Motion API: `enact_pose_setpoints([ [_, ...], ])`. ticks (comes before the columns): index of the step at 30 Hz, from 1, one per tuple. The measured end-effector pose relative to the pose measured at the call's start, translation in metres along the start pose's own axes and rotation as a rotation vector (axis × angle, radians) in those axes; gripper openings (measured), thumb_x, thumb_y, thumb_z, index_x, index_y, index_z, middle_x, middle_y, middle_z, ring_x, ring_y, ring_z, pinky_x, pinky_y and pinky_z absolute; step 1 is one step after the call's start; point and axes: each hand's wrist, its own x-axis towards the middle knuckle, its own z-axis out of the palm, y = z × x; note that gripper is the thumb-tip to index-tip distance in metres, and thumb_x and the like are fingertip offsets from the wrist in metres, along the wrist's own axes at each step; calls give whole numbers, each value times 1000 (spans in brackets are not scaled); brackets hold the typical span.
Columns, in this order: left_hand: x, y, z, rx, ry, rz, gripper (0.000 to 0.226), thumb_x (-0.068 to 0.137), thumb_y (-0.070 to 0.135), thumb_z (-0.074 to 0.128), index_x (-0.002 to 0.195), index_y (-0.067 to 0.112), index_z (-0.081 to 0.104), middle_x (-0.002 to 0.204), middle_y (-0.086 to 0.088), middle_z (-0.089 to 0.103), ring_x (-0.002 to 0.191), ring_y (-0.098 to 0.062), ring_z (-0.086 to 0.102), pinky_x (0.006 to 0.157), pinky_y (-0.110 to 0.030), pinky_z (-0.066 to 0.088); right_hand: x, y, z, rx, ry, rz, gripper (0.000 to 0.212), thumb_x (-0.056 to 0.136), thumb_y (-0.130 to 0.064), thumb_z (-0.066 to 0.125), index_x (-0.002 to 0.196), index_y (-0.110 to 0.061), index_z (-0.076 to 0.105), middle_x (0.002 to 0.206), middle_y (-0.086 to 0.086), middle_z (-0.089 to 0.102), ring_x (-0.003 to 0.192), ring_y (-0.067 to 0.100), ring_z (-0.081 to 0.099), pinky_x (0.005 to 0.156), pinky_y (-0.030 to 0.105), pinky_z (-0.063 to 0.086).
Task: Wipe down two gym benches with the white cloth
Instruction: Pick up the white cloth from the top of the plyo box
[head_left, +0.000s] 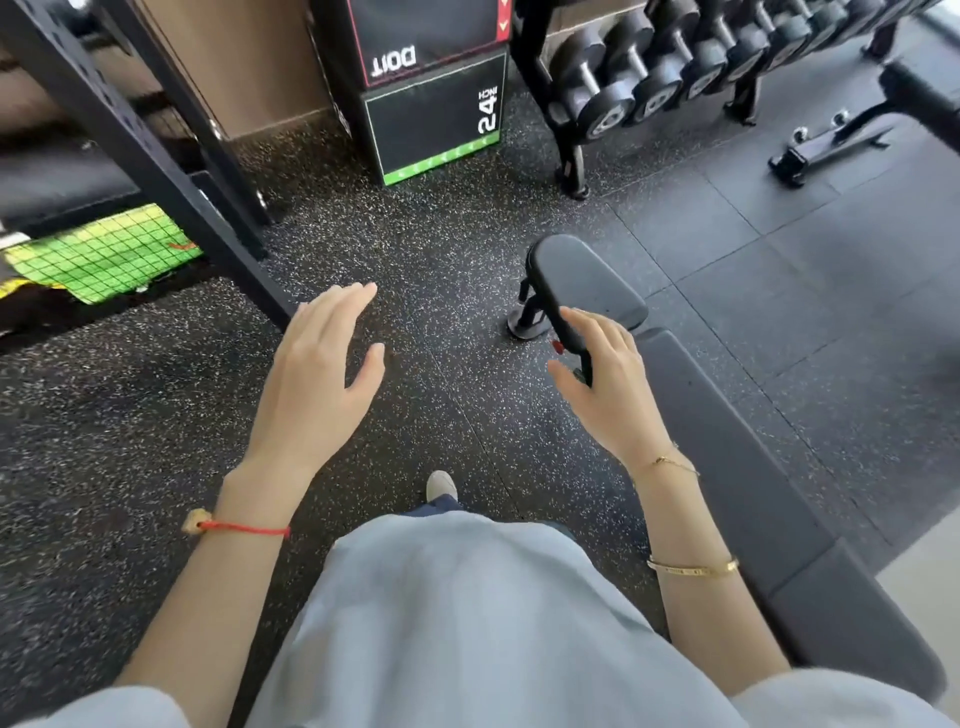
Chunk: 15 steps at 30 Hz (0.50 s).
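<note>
Hands reach out over the speckled floor (426, 291). The left hand (317, 374) is spread flat with straight fingers and holds nothing. The right hand (605, 384) is loose and holds nothing too, just left of the black bench (727, 441). Past the bench, dumbbells (675, 67) sit on a rack, with a black box (434, 119) to their left. Far right of the bench, another bench (919, 93) shows. No white cloth shows here.

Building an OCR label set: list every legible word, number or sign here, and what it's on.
"24 INCH": lower plyo box, white, turned sideways.
"DOIT": upper plyo box, white, upside down.
Dumbbell end-cap markings: too blurred to read.
Green mat: grid lines only, no text.
</note>
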Motion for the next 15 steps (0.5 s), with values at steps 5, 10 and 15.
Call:
enact_pose_setpoints([
  [5, 54, -46, -25, 22, -1, -54, 50, 99, 24, 49, 148, 18, 38, 151, -1, 42, 145, -16, 30, 122, -44, 25, 75, -34, 22, 16, -25, -56, 52, 95, -25, 60, 144, -19, 43, 144, -2, 47, 139, 18, 34, 117, 42, 28],
  [10, 105, -80, -30, 9, 8, -110, 51, 99, 27, 48, 148, 21, 37, 152, 1, 41, 145, -15, 30, 122, -45, 25, 144, -47, 37, 4, -51, -98, 52, 94, -24, 61, 143, -17, 44, 143, 0, 49, 138, 20, 36, 117, 41, 28],
  [15, 173, -109, -24, 27, 34, -170, 50, 99, 27, 49, 148, 24, 36, 152, 3, 40, 145, -12, 29, 122, -42, 24, 231, -48, 56, -3, -89, -128, 51, 93, -23, 62, 142, -15, 46, 142, 1, 50, 136, 21, 39, 116, 36, 28],
])
